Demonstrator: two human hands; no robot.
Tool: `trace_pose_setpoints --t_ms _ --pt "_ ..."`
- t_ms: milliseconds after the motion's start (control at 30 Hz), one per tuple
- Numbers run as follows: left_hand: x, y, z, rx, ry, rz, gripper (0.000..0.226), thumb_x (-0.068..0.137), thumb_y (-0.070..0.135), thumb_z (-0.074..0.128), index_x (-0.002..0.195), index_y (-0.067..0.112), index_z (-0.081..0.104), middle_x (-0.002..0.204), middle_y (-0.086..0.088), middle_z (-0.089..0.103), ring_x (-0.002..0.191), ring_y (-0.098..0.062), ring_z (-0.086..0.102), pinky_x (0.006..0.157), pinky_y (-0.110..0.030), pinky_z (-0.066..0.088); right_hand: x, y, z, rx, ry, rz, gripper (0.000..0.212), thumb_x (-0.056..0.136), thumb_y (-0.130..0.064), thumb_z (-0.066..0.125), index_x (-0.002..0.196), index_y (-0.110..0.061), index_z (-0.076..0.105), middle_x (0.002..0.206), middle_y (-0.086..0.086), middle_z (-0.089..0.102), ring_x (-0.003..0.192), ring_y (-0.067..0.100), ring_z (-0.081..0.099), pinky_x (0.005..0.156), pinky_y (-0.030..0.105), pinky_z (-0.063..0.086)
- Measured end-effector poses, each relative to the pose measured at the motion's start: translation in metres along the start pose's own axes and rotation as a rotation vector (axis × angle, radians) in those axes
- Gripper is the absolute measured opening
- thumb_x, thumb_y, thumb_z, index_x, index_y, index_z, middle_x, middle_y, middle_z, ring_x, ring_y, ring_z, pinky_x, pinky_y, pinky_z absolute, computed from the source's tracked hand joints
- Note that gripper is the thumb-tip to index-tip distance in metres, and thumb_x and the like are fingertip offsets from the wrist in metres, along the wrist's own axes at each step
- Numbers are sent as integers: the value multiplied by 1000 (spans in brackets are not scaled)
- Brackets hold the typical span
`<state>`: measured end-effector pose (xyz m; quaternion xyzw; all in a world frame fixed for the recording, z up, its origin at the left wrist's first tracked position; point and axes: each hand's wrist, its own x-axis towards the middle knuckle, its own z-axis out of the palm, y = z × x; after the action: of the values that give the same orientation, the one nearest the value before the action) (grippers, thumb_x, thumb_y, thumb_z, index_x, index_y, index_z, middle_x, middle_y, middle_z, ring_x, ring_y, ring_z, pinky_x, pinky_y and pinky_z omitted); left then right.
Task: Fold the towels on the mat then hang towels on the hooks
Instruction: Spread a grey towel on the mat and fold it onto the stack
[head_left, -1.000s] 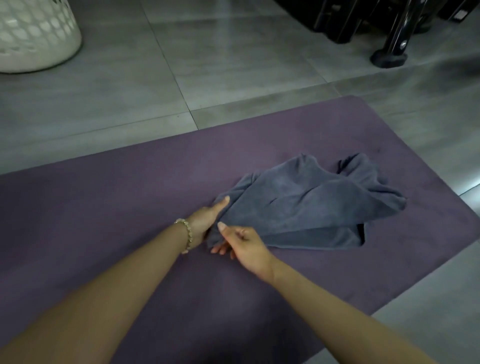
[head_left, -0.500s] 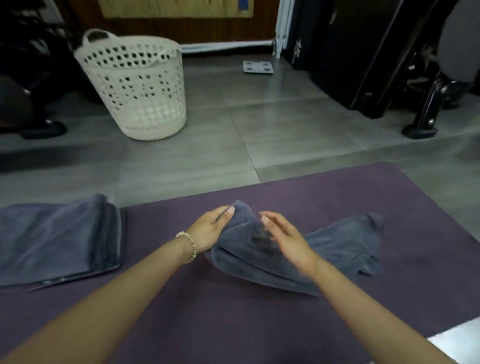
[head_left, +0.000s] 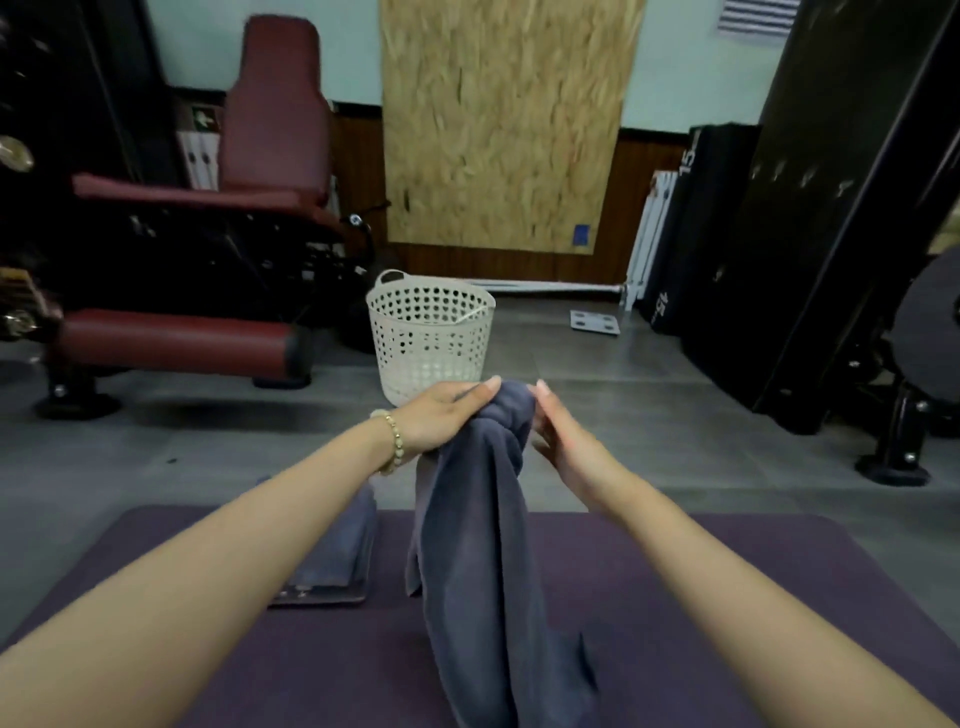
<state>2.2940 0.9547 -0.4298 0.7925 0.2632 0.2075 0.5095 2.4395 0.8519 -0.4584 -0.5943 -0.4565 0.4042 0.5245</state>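
A grey towel (head_left: 483, 545) hangs bunched from my hands, lifted above the purple mat (head_left: 675, 582), its lower end trailing down toward the mat near the bottom edge of view. My left hand (head_left: 441, 415), with a bead bracelet at the wrist, grips the towel's top. My right hand (head_left: 558, 441) rests against the right side of the top with fairly straight fingers. A folded grey towel (head_left: 343, 551) lies on the mat to the left, partly hidden by my left forearm.
A white perforated laundry basket (head_left: 431, 338) stands on the grey floor just beyond my hands. A dark red gym bench (head_left: 176, 332) is at the left, black equipment (head_left: 810, 260) at the right. A wooden board (head_left: 504, 119) leans on the far wall.
Both hands have raised the grey towel off the mat so that it hangs. My view has tilted up, bringing the wall, bench and basket into sight.
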Motion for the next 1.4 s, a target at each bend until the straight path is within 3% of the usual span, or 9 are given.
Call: trace_pose_setpoints --t_ms 100,233,433,567,733,867,1000,1267,1400 --pt "-18 33 -27 30 104 47 68 87 64 44 92 -1 67 100 -10 71 96 -18 63 96 -32 47 -7 -46 18 -39 -102 -25 84 71 -82 46 132 -25 54 127 -1 63 121 13 56 111 38 36" --pt "-42 64 -56 104 237 109 53 94 50 44 54 15 41 64 -1 48 62 -10 44 63 -25 38 -17 -79 34 -17 -177 28 79 69 -76 55 130 -27 56 126 -5 64 119 10 57 111 35 36" --pt "-71 83 -90 121 388 144 52 93 51 46 57 18 32 58 3 37 54 -6 36 55 -21 31 -36 -110 37 -130 -248 52 56 77 -69 46 120 -35 60 120 -15 65 113 2 58 100 23 38" --pt "-79 82 -109 40 536 146 49 92 54 48 65 14 38 67 -5 33 66 -16 33 60 -29 28 -45 -111 25 -300 -423 137 54 77 -57 65 112 -16 64 114 -5 68 107 9 64 96 24 45" --pt "-84 64 -133 -90 632 38 59 90 60 46 90 5 66 88 -9 65 82 -18 56 86 -36 49 -52 -90 -3 -104 -249 -2 50 44 -54 90 58 -21 56 68 1 60 75 15 64 96 33 48" --pt "-78 57 -102 11 453 53 45 90 59 45 85 16 60 83 -4 57 81 -12 50 79 -30 43 -54 -88 3 -91 -144 -47 76 40 -70 82 94 -19 65 107 -1 70 105 14 66 94 30 50" --pt "-70 57 -66 -35 244 46 62 88 64 42 98 10 69 107 -2 70 104 -12 61 103 -38 43 -56 -76 35 -151 -231 10 63 73 -58 67 129 -35 49 141 -9 45 127 7 42 110 32 28" --pt "-72 49 -58 -288 349 42 44 96 48 42 103 14 68 113 -2 69 108 -13 61 104 -32 42 -70 -46 44 -222 -280 147 45 83 -41 67 115 -9 65 115 3 70 109 14 64 98 26 47" --pt "-69 33 -70 -235 472 -56 49 95 51 43 100 9 69 111 -6 68 110 -20 60 102 -33 43 -77 -55 33 34 -179 81 24 92 -24 60 113 -15 66 109 2 71 101 14 67 82 20 53"
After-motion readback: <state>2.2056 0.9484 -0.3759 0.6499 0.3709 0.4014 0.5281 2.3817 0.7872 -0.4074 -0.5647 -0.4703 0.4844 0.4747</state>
